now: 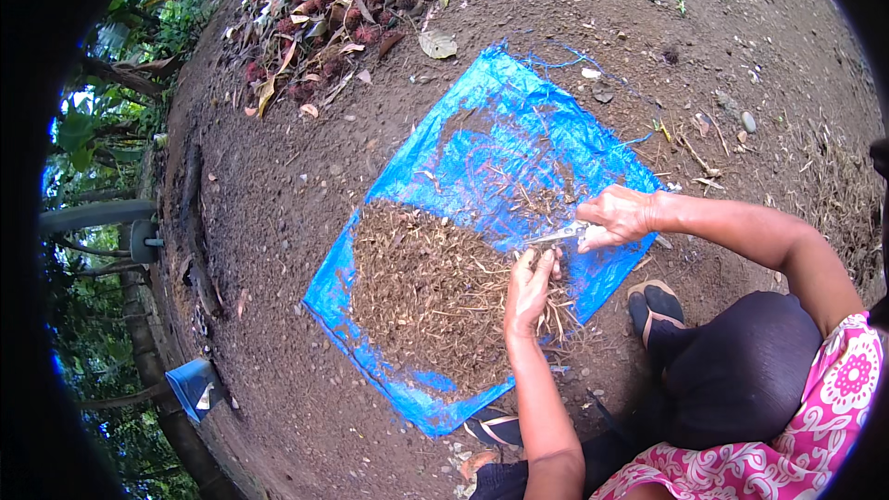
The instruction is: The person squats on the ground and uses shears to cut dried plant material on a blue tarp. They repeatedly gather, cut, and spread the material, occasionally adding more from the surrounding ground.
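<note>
My right hand (615, 217) grips a pair of scissors (560, 234) by the handles, the blades pointing left. Just below the blades, my left hand (531, 288) pinches a bunch of dry plant stalks (554, 312) whose ends hang down past the palm. The blade tips reach the material at my left fingertips; whether they are cutting through it cannot be made out. Under both hands lies a blue woven plastic sheet (479, 187). A broad heap of chopped dry plant matter (424, 298) covers its lower left half, and looser bits are scattered near the scissors.
Bare soil with pebbles (278, 236) surrounds the sheet. Rambutan husks and dead leaves (347, 21) are piled at the top. A blue bucket (196, 389) lies at the left, below a dark log (198, 236). My sandalled feet (656, 309) are close to the sheet's edge.
</note>
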Action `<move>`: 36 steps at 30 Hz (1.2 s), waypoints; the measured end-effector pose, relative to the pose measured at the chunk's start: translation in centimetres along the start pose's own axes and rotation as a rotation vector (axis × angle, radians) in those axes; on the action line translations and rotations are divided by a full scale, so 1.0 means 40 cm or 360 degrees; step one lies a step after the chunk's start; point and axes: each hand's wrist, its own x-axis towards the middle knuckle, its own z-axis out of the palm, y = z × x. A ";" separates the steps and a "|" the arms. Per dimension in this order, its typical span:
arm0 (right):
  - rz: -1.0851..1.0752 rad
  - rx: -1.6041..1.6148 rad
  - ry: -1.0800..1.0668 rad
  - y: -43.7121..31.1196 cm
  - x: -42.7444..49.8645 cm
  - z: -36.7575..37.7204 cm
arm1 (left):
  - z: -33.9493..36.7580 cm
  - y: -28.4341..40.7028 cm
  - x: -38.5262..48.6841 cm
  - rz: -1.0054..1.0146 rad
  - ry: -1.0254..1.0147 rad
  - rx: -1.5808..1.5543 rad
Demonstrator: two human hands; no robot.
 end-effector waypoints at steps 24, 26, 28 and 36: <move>0.0045 0.0045 0.0259 0.015 -0.006 0.038 | 0.016 -0.006 -0.010 0.0004 0.0358 0.0383; 0.0067 0.0026 0.0236 0.019 -0.008 0.039 | 0.018 -0.016 -0.011 -0.0022 0.0368 0.0490; 0.0077 -0.0003 0.0201 0.022 -0.009 0.036 | 0.026 -0.027 -0.012 0.0083 0.0533 0.0593; -0.0161 0.0156 0.0232 0.029 -0.015 0.013 | -0.015 -0.031 -0.013 0.0069 0.0430 0.0348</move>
